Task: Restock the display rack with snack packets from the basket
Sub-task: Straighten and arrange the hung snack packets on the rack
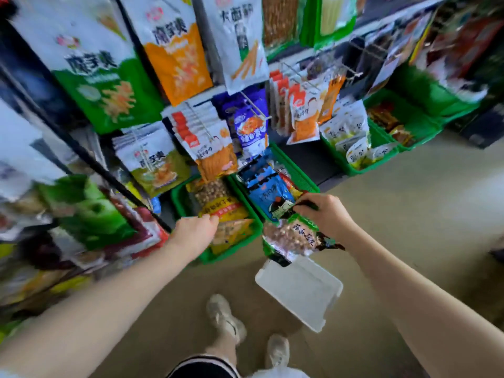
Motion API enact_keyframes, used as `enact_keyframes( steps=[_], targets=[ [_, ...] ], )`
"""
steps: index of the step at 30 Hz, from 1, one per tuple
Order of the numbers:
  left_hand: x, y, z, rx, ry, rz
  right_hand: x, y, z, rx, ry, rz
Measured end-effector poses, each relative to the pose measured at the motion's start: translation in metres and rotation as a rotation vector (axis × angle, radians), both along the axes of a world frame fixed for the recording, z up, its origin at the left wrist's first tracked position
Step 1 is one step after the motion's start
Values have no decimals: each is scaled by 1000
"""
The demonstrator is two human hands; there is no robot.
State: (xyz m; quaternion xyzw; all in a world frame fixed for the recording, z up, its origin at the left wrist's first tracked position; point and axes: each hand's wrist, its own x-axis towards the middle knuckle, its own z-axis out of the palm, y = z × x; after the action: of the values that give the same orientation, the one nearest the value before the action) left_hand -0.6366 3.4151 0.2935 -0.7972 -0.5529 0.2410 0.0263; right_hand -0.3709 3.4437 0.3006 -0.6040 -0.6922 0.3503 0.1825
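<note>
Your left hand [195, 230] grips the yellow packet [223, 211] in a green rack bin [231, 255]. Your right hand [324, 214] pinches a green-edged nut packet [293, 238] at the neighbouring bin's front. White basket [300, 290] sits on the floor, below.

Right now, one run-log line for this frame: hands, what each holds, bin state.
left hand: on yellow packet in green bin | right hand: gripping peanut packet over neighbouring bin's edge | white basket: on floor
</note>
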Motion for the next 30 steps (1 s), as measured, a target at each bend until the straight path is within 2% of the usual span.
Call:
enact_keyframes(
  steps=[3,7,13,17,21,26,30],
  targets=[
    [-65,-32,43,134,-26,12,-62,10,42,35,71,74],
    [-155,-62,95,437,2,73,-158,19,106,107,180,191],
    [-278,-101,204,687,84,103,-310,25,208,351,358,234],
    [-344,-115,274,765,164,171,-393,32,270,492,511,204],
    [-398,-109,313,872,203,166,-455,54,320,635,455,230],
    [-463,-91,339,886,228,185,-526,108,361,732,147,443],
    [-506,-67,341,894,220,248,-595,163,358,723,3,619]
  ],
)
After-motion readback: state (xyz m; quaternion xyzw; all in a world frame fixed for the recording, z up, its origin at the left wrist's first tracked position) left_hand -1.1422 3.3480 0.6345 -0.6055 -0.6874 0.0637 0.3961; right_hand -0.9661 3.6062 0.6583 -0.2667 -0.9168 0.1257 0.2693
